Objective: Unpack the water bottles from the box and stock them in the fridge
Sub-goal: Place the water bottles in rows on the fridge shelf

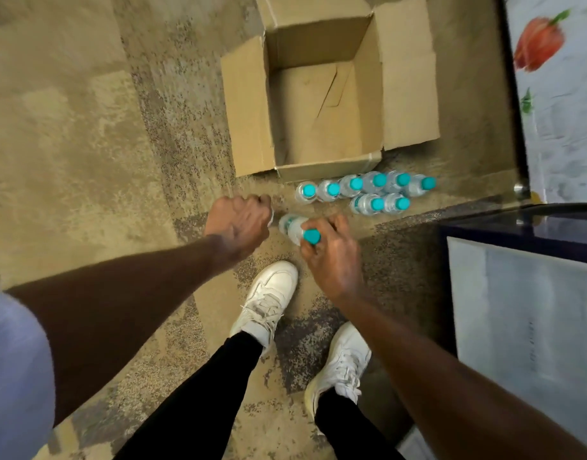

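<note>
An open cardboard box [408,94] stands on the floor, and its inside looks empty. In front of it, several clear water bottles [368,192] with teal caps stand in a cluster. My right hand [332,257] grips one teal-capped bottle [293,227] near its neck, tilted, just left of the cluster. My left hand [239,220] is closed in a fist beside it. Only a sliver of clear plastic shows at its fingers, so what it holds is mostly hidden. The fridge [518,310] is at the right edge.
A panel with a red vegetable print [558,94] fills the upper right, with a dark blue edge [524,224] below it. My two white shoes [269,297] stand on mottled brown floor just below the hands. Bare floor stretches to the left.
</note>
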Action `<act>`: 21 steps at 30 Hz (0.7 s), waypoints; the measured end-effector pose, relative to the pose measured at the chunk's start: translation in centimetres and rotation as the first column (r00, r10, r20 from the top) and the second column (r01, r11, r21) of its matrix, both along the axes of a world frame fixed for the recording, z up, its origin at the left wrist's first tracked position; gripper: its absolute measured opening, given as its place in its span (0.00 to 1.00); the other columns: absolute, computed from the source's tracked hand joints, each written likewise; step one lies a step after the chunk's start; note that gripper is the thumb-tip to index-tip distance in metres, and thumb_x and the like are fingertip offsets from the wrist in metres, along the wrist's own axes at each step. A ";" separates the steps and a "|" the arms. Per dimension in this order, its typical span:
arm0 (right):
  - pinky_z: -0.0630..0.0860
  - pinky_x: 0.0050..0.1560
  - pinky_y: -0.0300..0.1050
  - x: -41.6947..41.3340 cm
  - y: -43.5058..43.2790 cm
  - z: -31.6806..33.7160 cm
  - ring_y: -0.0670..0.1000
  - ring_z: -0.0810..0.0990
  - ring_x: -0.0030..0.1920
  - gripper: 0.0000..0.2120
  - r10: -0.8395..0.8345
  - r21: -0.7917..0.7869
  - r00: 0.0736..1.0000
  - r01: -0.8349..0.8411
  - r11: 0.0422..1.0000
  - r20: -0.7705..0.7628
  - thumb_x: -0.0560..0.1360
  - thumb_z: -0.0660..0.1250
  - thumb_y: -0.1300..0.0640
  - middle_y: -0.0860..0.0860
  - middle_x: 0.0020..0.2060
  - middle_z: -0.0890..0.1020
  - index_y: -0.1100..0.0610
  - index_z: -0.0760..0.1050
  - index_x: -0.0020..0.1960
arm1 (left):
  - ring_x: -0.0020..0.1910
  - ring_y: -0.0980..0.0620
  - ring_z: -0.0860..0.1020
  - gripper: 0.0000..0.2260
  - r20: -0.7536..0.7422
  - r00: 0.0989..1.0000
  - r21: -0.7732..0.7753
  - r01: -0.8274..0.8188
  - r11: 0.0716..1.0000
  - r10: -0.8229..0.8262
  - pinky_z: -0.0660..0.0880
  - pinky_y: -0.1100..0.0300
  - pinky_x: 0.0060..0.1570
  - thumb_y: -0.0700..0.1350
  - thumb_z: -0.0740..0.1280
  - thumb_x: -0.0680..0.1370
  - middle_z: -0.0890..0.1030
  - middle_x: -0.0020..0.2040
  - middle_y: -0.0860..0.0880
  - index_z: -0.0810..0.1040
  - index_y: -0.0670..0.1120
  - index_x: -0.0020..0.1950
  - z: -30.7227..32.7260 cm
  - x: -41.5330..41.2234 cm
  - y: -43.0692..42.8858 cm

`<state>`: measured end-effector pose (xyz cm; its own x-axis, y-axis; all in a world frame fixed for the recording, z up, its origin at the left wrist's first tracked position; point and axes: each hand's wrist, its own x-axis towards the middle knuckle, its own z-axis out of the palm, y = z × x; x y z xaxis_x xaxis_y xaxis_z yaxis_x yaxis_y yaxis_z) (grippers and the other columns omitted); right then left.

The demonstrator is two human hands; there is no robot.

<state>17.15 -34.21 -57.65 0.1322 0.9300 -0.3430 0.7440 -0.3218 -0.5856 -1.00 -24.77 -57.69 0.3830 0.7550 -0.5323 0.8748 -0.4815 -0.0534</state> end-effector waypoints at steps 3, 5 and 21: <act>0.83 0.55 0.44 1.2 -2.5 5.2 0.47 0.77 0.57 0.15 -0.180 -0.004 0.984 0.180 0.984 0.017 0.76 0.75 0.54 0.51 0.61 0.74 0.55 0.80 0.62 | 0.26 0.56 0.64 0.11 0.032 0.999 0.004 0.028 1.000 -0.028 0.73 0.58 0.29 0.53 0.59 0.86 0.71 0.36 0.54 0.75 0.47 0.59 4.9 1.1 -1.0; 0.82 0.54 0.42 1.9 -4.0 8.6 0.49 0.79 0.55 0.14 -0.294 0.036 0.956 0.294 0.955 -0.004 0.75 0.76 0.54 0.51 0.59 0.76 0.56 0.82 0.59 | 0.25 0.57 0.63 0.15 0.073 0.994 0.042 0.083 0.996 -0.086 0.67 0.59 0.25 0.57 0.60 0.85 0.72 0.37 0.53 0.75 0.46 0.60 8.3 2.3 -2.0; 0.85 0.45 0.47 14.1 -15.7 31.1 0.47 0.85 0.50 0.16 -0.791 0.438 0.588 0.764 0.474 -0.168 0.72 0.78 0.65 0.48 0.53 0.79 0.53 0.85 0.57 | 0.29 0.41 0.77 0.19 0.496 0.774 0.194 0.345 0.918 -0.395 0.63 0.56 0.28 0.59 0.64 0.81 0.82 0.50 0.44 0.76 0.43 0.58 30.6 20.6 -6.7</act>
